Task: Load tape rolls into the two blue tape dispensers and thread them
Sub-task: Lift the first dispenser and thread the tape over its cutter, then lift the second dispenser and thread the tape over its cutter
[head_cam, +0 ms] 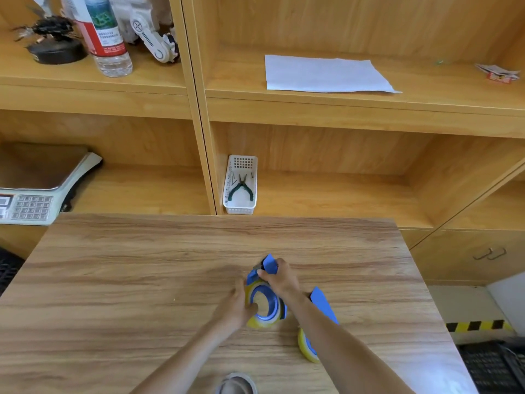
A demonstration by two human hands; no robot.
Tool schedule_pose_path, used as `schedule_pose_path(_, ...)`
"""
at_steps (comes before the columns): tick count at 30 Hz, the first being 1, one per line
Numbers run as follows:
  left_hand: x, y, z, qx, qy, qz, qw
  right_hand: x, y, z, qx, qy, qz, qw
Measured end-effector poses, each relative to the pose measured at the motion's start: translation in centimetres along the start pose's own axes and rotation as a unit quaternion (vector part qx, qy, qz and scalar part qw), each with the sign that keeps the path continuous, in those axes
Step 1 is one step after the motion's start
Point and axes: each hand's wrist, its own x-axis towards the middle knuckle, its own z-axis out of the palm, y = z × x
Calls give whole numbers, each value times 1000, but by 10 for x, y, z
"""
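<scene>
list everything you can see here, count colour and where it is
tape dispenser: 2, blue, on the table; one in both hands, the other behind the right forearm
tape roll: 2, yellowish clear, one in each dispenser; second near the table's right edge
table: 1, wood grain, foreground
basket: 1, white, lower shelf
pliers: 1, green handles, in the basket
paper sheet: 1, white, upper shelf
bottle: 1, clear with red and green label, upper left shelf
scale: 1, white and steel, lower left shelf
left hand: holds the roll
right hand: grips the dispenser's front
</scene>
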Motion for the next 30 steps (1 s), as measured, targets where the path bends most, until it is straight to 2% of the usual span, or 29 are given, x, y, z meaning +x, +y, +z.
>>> schedule_pose_path(4, 3, -21, 13, 160, -8, 6, 987, -11, 11, 30, -51, 14, 25, 998)
schedule_pose_path(7, 7, -30, 21, 283, -19, 6, 959, -16, 17, 44, -75, 27, 35, 996)
schedule_pose_path(9, 7, -32, 23, 323, -26, 13, 946, -16, 19, 50, -101, 32, 30, 994)
schedule_pose_path(20, 13, -41, 26, 411, -10, 40, 911, -6, 21, 52, -137, 18, 28, 990)
schedule_pose_path(30, 15, -42, 24, 384, -21, 35, 922, -1, 29, 47, -169, -39, 18, 985)
